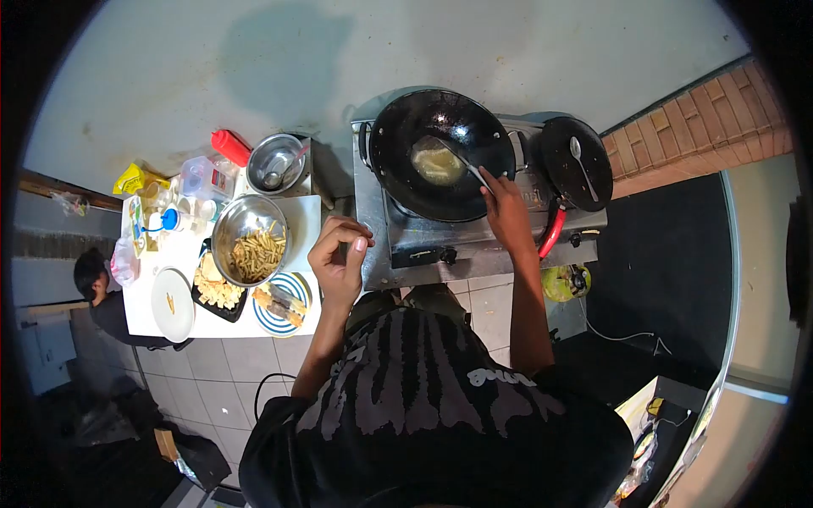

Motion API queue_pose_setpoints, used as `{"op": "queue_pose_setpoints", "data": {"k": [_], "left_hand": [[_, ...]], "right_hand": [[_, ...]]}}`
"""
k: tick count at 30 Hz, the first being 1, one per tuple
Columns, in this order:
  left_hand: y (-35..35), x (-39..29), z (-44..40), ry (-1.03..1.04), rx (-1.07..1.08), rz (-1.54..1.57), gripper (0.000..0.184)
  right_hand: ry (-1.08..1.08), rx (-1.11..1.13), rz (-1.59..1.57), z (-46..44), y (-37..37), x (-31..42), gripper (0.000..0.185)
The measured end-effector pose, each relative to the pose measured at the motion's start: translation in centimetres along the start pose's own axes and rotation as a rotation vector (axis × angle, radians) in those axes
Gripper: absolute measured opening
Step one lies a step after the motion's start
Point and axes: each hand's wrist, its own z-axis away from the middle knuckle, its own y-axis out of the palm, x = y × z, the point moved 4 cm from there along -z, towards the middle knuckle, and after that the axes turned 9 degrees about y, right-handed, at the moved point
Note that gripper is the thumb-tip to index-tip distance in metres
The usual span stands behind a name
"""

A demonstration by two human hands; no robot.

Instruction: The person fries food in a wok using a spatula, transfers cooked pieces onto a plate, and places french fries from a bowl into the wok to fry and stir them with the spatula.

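Note:
My right hand [506, 207] is closed around the handle of a slim metal cooking utensil [477, 172], which reaches down into a large black wok [406, 182]. Its far end is hard to make out. Pale food [436, 163] lies in yellowish oil at the bottom of the wok. My left hand [340, 254] hovers in front of the stove's left edge, fingers curled in loosely and thumb bent, with nothing visible in it. Left of that hand, a steel bowl [218, 241] of cut, stick-shaped pieces [257, 254] stands on the white table [229, 326].
A black pan [555, 165] holding a spoon [583, 165], with a red handle [553, 233], sits on the right of the metal stove [491, 247]. The table bears a black tray [224, 311], striped plate [284, 330] and white plate [172, 322]. Another person [102, 292] is at far left.

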Motion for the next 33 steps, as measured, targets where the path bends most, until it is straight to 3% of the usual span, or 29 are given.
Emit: {"op": "queue_pose_setpoints", "data": {"k": [5,11,13,27,33], "left_hand": [[-0.7,0.2,0.3,0.034,-0.026,-0.015,0.017],[-0.5,0.1,0.0,-0.005,-0.018,-0.019,0.018],[-0.1,0.0,-0.1,0.002,0.001,-0.018,0.018],[-0.5,0.0,0.3,-0.059,0.015,-0.043,0.017],[-0.1,0.2,0.3,-0.05,0.043,-0.048,0.017]], "right_hand": [[0.023,0.098,-0.012,0.6,-2.4,-0.2,0.032],[0.054,-0.013,-0.003,-0.2,-3.1,1.0,0.033],[-0.068,-0.073,-0.004,-0.7,-2.0,1.4,0.036],[-0.121,0.052,0.223,1.0,-1.5,-0.4,0.042],[-0.003,0.14,0.255,2.6,-3.7,-0.9,0.046]]}}
